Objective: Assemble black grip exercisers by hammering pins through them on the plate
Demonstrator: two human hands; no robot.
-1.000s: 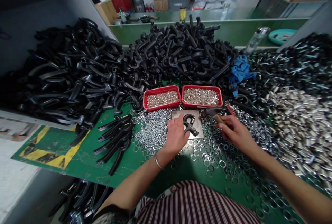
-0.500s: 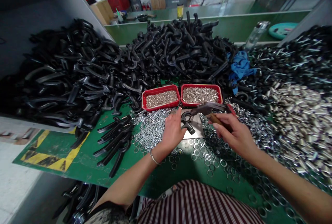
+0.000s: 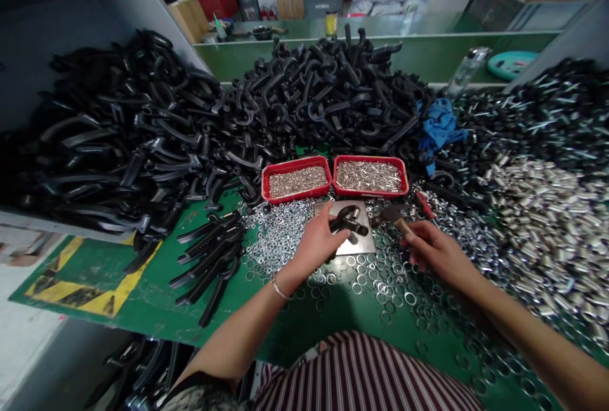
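Observation:
My left hand (image 3: 316,237) is closed on a black curved clamp-like part (image 3: 358,228), which it holds over a small flat metal plate (image 3: 349,250). Part of the piece is covered by my fingers. To the right, my right hand (image 3: 436,250) grips a hammer (image 3: 392,214) by its wooden handle. The hammer head sits low beside the plate, apart from the black part. Small silver nuts or rings (image 3: 278,233) are heaped left of the plate, and larger loose metal rings (image 3: 360,269) lie in front of it.
Behind the plate stand two red trays, one with tiny metal pieces (image 3: 264,188) and one with pins (image 3: 406,182). Black parts (image 3: 304,94) pile up behind and left. A blue cloth (image 3: 440,124) and metal sleeves (image 3: 547,221) lie right. Several black parts (image 3: 214,252) are laid out left.
My left fingers have closed around the black part, which has turned and risen slightly. My right hand has drawn the hammer to the right and down, away from the part.

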